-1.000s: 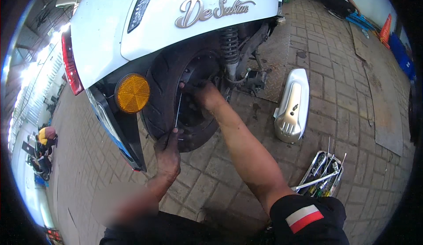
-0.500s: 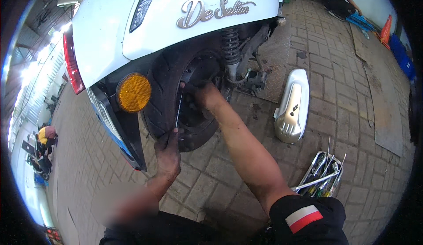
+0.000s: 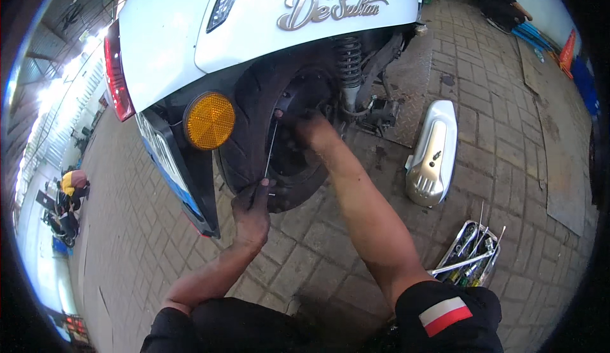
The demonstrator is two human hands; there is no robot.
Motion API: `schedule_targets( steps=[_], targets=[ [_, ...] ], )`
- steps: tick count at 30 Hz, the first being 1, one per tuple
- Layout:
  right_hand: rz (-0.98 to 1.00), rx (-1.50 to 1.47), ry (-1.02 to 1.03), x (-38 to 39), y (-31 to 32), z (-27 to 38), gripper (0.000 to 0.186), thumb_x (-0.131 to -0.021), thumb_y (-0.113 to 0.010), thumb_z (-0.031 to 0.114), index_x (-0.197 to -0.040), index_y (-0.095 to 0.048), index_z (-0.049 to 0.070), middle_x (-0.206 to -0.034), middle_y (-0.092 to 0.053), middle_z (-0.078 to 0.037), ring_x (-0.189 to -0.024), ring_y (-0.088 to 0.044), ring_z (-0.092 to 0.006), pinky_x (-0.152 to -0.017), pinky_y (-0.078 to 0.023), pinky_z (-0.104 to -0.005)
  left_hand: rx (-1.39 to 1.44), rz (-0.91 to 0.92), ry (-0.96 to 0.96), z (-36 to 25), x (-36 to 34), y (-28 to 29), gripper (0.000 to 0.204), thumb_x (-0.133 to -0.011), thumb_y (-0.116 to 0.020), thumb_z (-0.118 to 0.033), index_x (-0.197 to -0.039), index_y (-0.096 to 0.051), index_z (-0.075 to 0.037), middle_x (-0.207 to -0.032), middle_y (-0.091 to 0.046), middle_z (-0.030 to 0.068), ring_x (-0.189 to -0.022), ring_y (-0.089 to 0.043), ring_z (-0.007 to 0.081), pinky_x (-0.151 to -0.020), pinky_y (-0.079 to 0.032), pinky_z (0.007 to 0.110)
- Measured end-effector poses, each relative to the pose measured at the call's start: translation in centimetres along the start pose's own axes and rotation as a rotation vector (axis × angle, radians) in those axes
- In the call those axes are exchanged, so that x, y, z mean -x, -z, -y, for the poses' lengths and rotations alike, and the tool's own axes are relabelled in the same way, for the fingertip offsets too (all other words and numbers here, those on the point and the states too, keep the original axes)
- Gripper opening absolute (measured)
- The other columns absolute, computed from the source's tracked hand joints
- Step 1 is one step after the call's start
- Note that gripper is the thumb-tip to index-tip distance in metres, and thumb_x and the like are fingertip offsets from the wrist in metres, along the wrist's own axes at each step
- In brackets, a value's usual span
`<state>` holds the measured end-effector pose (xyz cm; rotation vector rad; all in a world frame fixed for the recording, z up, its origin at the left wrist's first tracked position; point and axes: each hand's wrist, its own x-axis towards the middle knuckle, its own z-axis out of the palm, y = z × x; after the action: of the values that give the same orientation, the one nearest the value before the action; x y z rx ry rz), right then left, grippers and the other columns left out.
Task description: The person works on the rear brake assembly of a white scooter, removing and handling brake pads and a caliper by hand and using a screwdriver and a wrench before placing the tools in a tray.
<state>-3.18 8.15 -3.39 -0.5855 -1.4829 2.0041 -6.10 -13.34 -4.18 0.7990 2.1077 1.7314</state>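
Note:
The rear wheel (image 3: 248,108) of a white scooter (image 3: 165,29) stands in front of me, its tyre and rim dark. Low at the tyre's near edge, my left hand (image 3: 252,210) is closed round the lower end of a thin metal rod (image 3: 273,148). A small bright tip pokes out beside its fingers. My right hand (image 3: 309,129) reaches in over the rim, with a fingertip at the rod's upper end. Its other fingers are dark and partly hidden. The rod runs nearly upright between both hands, across the side of the wheel.
A round orange reflector (image 3: 209,121) and a dark rear fender (image 3: 190,181) sit left of the wheel; a shock absorber (image 3: 349,64) rises at its right. On the paving lie a silver-and-white cover (image 3: 433,156) and a tool tray (image 3: 454,251). Another person (image 3: 499,0) crouches far right.
The whole view has shifted, so the scooter and wheel appear farther right. Both hands keep nearly the same place on the rod and wheel.

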Motion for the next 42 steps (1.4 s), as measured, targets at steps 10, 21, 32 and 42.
schedule_targets(
  steps=[10,21,32,42],
  targets=[
    [0.031,-0.046,0.077,1.4,-0.4,0.8,0.036,-0.083,-0.073,0.034,-0.088,-0.065,0.0,-0.074,-0.064,-0.008,-0.061,-0.059,-0.0161,-0.052,-0.047,-0.0316,0.037,-0.003,0.046,-0.1,-0.2,-0.1,0.032,-0.094,-0.058,-0.025,-0.094,-0.069,0.005,-0.083,-0.068,0.0083,-0.076,-0.055,0.0124,-0.074,-0.043,0.028],
    [0.016,0.072,0.081,1.2,-0.6,1.1,0.039,-0.083,-0.072,0.037,-0.091,-0.065,-0.001,-0.077,-0.065,-0.01,-0.065,-0.06,-0.0191,-0.057,-0.049,-0.0334,-0.09,-0.047,-0.105,-0.1,0.1,-0.1,0.033,-0.094,-0.058,-0.026,-0.092,-0.068,0.005,-0.075,-0.066,0.0063,-0.069,-0.053,0.0125,-0.067,-0.043,0.029],
    [0.017,0.056,-0.027,1.1,0.4,1.1,0.042,-0.082,-0.073,0.038,-0.093,-0.063,-0.002,-0.075,-0.065,-0.009,-0.058,-0.06,-0.0178,-0.053,-0.047,-0.0316,-0.119,-0.028,-0.039,-3.0,1.4,-1.4,0.031,-0.094,-0.058,-0.025,-0.091,-0.069,0.004,-0.079,-0.07,0.0102,-0.071,-0.058,0.0129,-0.069,-0.046,0.03],
    [0.035,0.135,0.163,1.5,-0.4,-0.2,0.044,-0.085,-0.069,0.037,-0.104,-0.064,-0.003,-0.087,-0.067,-0.011,-0.076,-0.064,-0.0198,-0.071,-0.05,-0.032,-0.122,-0.009,0.031,0.0,2.5,-0.3,0.035,-0.096,-0.056,-0.029,-0.095,-0.065,0.005,-0.087,-0.068,0.0117,-0.073,-0.064,0.0185,-0.069,-0.049,0.031]
  ],
)
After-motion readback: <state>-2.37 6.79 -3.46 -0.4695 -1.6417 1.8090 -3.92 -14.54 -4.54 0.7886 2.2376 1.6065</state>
